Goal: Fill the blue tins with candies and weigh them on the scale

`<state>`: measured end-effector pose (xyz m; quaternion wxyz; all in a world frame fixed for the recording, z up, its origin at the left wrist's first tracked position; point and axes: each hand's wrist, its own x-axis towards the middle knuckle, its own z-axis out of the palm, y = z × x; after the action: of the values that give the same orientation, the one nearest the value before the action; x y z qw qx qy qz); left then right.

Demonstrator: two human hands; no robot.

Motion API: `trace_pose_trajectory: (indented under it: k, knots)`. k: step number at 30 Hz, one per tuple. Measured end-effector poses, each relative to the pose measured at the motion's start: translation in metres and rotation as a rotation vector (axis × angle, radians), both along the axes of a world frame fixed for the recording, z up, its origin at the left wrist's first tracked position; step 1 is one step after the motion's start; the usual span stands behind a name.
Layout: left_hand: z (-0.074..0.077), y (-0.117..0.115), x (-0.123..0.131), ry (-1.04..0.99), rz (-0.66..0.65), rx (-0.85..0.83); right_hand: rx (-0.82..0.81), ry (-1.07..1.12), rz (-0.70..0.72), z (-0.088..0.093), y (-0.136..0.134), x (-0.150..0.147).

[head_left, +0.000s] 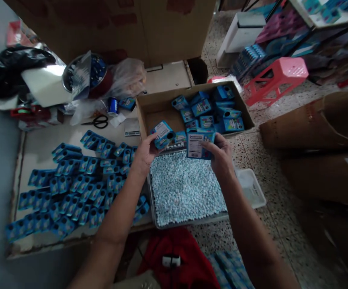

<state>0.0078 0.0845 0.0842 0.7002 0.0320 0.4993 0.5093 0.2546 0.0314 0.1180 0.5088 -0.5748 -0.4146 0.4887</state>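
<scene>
Your left hand (pixel 150 149) holds one blue printed cardboard box (pixel 163 135) and your right hand (pixel 223 151) a second blue cardboard box (pixel 197 145), both turned toward you, perhaps for easy viewing, near the far edge of the shallow rectangular plastic tray (pixel 198 220) of pale-blue pellets (pixel 189 188)

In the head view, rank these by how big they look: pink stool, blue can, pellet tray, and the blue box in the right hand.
1. Pellet tray
2. Pink stool, though it sits farther off
3. Blue box in the right hand
4. Blue can
</scene>
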Motion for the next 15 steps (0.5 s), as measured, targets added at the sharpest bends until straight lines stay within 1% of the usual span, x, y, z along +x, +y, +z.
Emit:
trace_pose_trajectory:
  k: [3,5,6,8,10,11,13,15]
  knots:
    - [0.009,-0.033,0.014,-0.02,-0.009,-0.089,-0.011,-0.039,0.131,0.0,-0.035,0.02]
    - [0.013,-0.054,0.025,-0.04,0.004,-0.102,0.005,-0.069,0.16,-0.003,-0.058,0.028]
    - [0.014,-0.064,0.031,-0.054,0.014,-0.108,0.012,-0.095,0.129,-0.006,-0.068,0.03]
    - [0.013,-0.087,0.046,-0.089,0.054,-0.125,0.012,-0.165,-0.019,-0.015,-0.089,0.027]
    - [0.009,-0.113,0.064,-0.115,0.098,-0.142,-0.018,-0.227,-0.183,-0.027,-0.109,0.016]
    - [0.006,-0.127,0.073,-0.121,0.111,-0.157,-0.044,-0.237,-0.237,-0.034,-0.118,0.009]
    - [-0.001,-0.156,0.092,-0.12,0.104,-0.199,-0.091,-0.213,-0.287,-0.046,-0.136,-0.006]
    - [-0.007,-0.18,0.106,-0.114,0.087,-0.248,-0.111,-0.154,-0.289,-0.055,-0.154,-0.019]
